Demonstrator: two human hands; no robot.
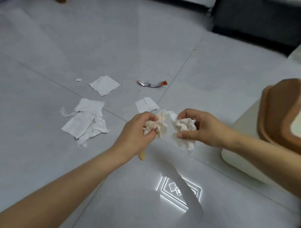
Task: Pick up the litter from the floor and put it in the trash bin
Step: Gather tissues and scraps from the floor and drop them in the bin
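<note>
My left hand point(135, 130) is shut on a crumpled tissue wad point(157, 126) above the grey tiled floor. Close beside it, my right hand point(202, 128) grips a second crumpled white tissue point(183, 127). The cream trash bin point(244, 146) with a brown rim point(267, 117) stands at the right edge, just past my right wrist. On the floor lie a torn tissue pile point(86, 120), a square tissue point(105, 85), a smaller tissue point(146, 105), a tiny scrap point(78, 79) and a silver-and-red wrapper point(151, 83). A yellowish piece point(143, 155) shows under my left wrist.
A dark piece of furniture point(257, 21) fills the far right corner. A bright ceiling-light reflection point(177, 193) glares on the tiles near me. A small brown object point(61, 1) sits at the top edge.
</note>
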